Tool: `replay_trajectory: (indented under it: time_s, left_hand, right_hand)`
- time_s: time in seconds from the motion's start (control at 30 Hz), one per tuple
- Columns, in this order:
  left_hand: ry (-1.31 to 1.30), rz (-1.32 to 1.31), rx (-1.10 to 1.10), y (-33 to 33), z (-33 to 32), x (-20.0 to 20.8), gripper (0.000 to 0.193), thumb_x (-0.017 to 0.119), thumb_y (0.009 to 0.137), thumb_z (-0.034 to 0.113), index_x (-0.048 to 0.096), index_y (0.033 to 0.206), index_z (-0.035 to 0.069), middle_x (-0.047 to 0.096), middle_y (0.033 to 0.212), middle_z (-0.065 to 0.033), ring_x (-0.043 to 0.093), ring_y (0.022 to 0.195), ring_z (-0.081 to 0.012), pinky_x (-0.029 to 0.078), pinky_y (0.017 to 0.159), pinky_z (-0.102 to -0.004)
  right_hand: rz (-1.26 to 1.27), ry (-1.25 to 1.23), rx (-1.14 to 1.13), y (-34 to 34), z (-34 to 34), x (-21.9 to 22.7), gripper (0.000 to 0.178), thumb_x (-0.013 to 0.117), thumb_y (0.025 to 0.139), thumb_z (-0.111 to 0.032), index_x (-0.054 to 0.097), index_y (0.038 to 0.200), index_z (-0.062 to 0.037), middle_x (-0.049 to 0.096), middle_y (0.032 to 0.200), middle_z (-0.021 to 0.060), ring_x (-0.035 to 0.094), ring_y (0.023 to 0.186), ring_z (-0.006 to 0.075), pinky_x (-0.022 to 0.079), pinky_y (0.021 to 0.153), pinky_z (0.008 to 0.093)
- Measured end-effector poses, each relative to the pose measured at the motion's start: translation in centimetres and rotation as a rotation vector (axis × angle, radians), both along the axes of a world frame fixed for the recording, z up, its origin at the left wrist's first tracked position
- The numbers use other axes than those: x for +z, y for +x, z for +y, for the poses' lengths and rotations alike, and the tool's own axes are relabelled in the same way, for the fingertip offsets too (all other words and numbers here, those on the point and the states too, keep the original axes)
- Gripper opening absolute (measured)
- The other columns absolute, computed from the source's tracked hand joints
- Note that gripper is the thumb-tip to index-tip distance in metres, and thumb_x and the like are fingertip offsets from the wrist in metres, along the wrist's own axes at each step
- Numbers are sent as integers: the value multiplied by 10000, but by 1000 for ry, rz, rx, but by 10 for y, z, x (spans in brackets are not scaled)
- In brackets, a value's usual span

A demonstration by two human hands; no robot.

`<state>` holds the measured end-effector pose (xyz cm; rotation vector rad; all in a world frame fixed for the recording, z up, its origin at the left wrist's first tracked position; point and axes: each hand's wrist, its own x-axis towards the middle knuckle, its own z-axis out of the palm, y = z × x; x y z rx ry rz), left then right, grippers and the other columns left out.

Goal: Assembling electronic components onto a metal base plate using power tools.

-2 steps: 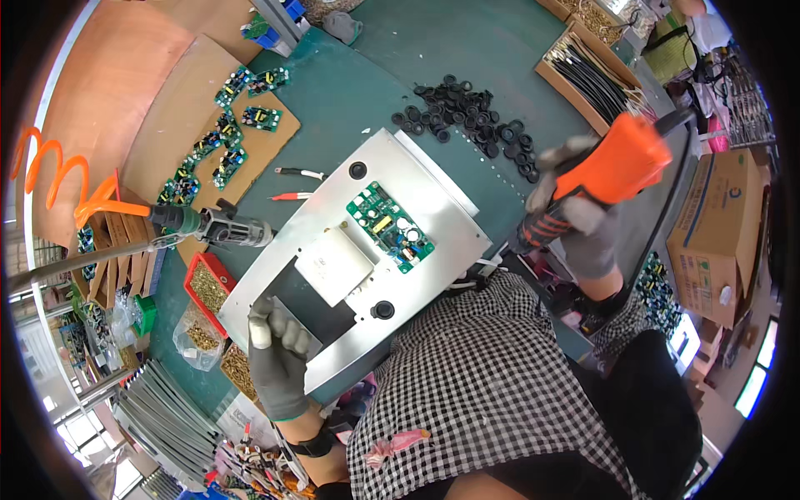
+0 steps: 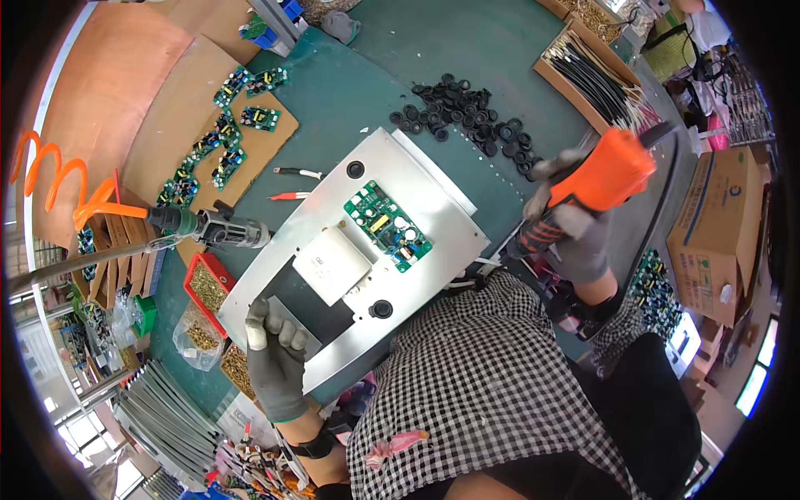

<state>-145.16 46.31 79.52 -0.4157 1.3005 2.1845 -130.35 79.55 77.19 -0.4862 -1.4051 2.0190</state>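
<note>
A silver sheet-metal panel (image 2: 433,200) lies at an angle on the bench in front of me. It carries a green circuit board (image 2: 388,227), a white box-shaped part (image 2: 331,265) and two black round grommets, one of them a near grommet (image 2: 381,309). Beside the white part is a rectangular opening. My left hand (image 2: 277,367), in a grey glove with pale fingertips, has its fingers curled over the panel's near-left strip. Off the panel's right side, my gloved right hand (image 2: 583,242) is closed round an orange-and-black power drill (image 2: 604,171); its tip cannot be made out.
Black grommets (image 2: 467,108) lie heaped beyond the panel. Circuit boards (image 2: 225,133) rest on cardboard at the left, above a hanging air screwdriver (image 2: 229,229) with an orange coiled hose. A red bin (image 2: 207,283) holds small screws. Black cables (image 2: 587,71) fill a carton at far right.
My right hand and the drill have shifted slightly left, the drill's orange end also dipping lower. My left hand stays at the panel.
</note>
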Motion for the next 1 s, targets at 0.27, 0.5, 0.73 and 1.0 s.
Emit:
replay_trajectory:
  time_s: [0.27,0.5,0.73,1.0]
  left_hand:
    - [58,42,-28,5,-1,-5,308,568,896,283,481,1128,102,391,763,24,354,620,-88,342,578,-241]
    - [83,58,-203,15,23,-9,298,556,901,295,483,1111,97,397,771,26,362,626,-84,351,581,-235]
    - [-208,278,-430,26,44,1,299,565,876,268,537,1057,32,434,706,27,401,564,-69,366,520,-216]
    - [-698,1051,-1058,54,94,-1,385,641,771,185,592,1144,107,628,882,-106,597,736,-188,461,694,-296]
  right_hand:
    - [-150,-166,-287,44,-26,-110,445,554,653,51,453,1077,-41,538,1007,111,584,779,180,503,721,344]
    - [-58,-265,-371,49,-24,-133,437,555,668,21,459,1091,-36,535,1020,107,577,798,174,503,724,339]
    - [-33,-96,-269,55,-16,-89,484,559,652,-3,442,1121,-25,546,1023,120,590,791,182,506,724,340]
    - [472,-88,84,34,-16,33,530,611,685,-127,438,1174,-20,562,1065,175,635,772,218,528,652,366]
